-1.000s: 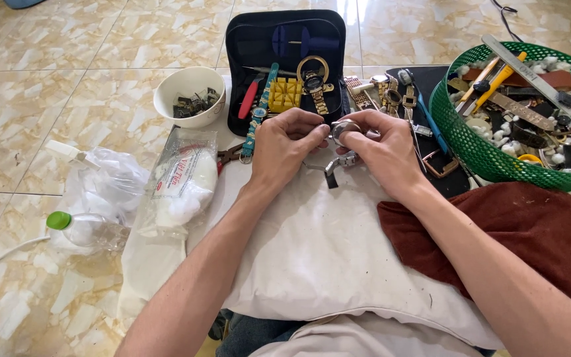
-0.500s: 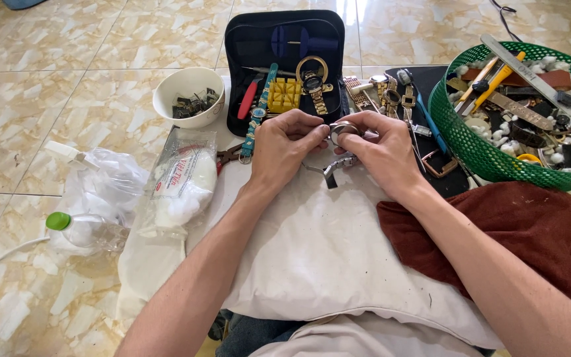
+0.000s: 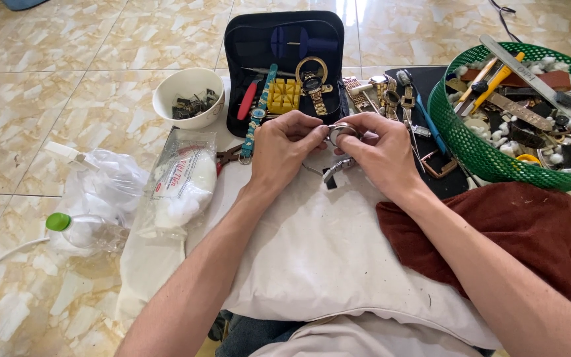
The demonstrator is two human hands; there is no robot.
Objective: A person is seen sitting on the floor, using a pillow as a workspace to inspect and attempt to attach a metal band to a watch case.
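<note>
Both hands meet over a white cushion (image 3: 312, 258) on my lap. Between them is a silver wristwatch (image 3: 340, 132) with a metal band (image 3: 337, 170) hanging below it. My left hand (image 3: 285, 151) pinches the watch case from the left with thumb and fingers. My right hand (image 3: 381, 149) grips it from the right, fingers curled over the case. The watch face is mostly hidden by my fingertips.
An open black tool case (image 3: 285, 59) lies beyond my hands, with a yellow block and small tools. A white bowl (image 3: 188, 99) of dark parts sits left. A green basket (image 3: 530, 112) of tools stands right. Plastic bags (image 3: 133, 192) and a dark red cloth (image 3: 517, 231) flank the cushion.
My hands have stayed together on the watch. The fingers have shifted slightly around the case and the hanging band has swung a little.
</note>
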